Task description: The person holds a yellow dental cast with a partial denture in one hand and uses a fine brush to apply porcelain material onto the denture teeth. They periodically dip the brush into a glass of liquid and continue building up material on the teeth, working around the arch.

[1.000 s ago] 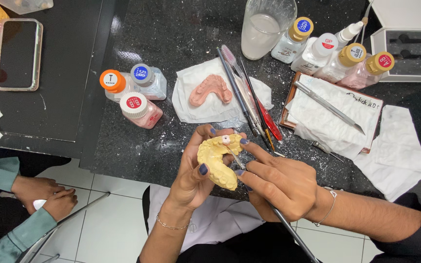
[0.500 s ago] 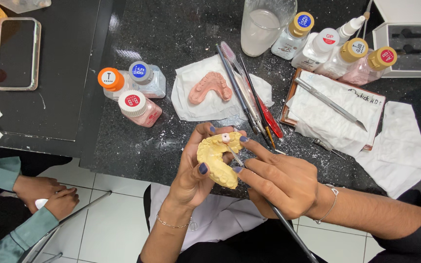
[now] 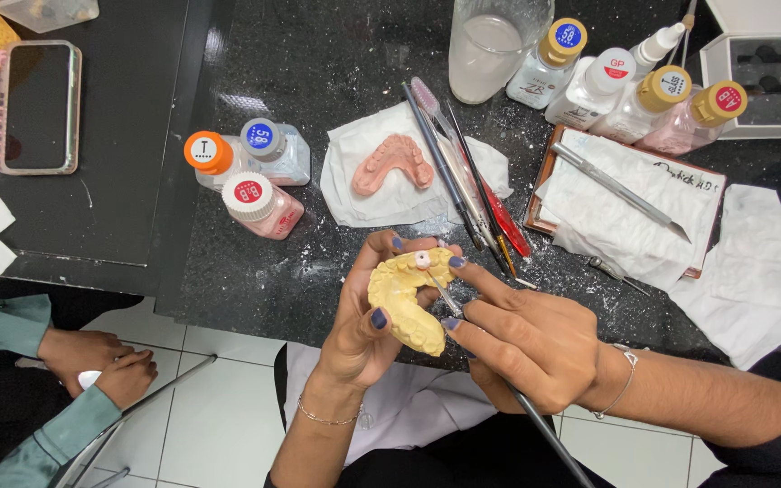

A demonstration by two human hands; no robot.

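Note:
My left hand (image 3: 365,330) holds a yellow plaster dental cast (image 3: 406,298) over the front edge of the black speckled countertop (image 3: 336,72). A small pink-and-white tooth piece (image 3: 423,260) sits at the cast's top. My right hand (image 3: 522,339) grips a thin metal-handled brush (image 3: 535,420) like a pen, with its tip on the cast just below that piece. Both hands touch the cast.
A pink wax arch (image 3: 393,164) lies on tissue behind the cast, beside several long instruments (image 3: 467,181). Small bottles (image 3: 250,172) stand at left, more bottles (image 3: 625,86) and a cloudy glass (image 3: 492,41) at back right. A scalpel (image 3: 621,190) rests on a tissue-covered tray. Another person's hands (image 3: 92,361) are at lower left, a phone (image 3: 36,107) at upper left.
The hands and cast hold nearly the same place. The brush tip has shifted slightly on the cast near the tooth piece.

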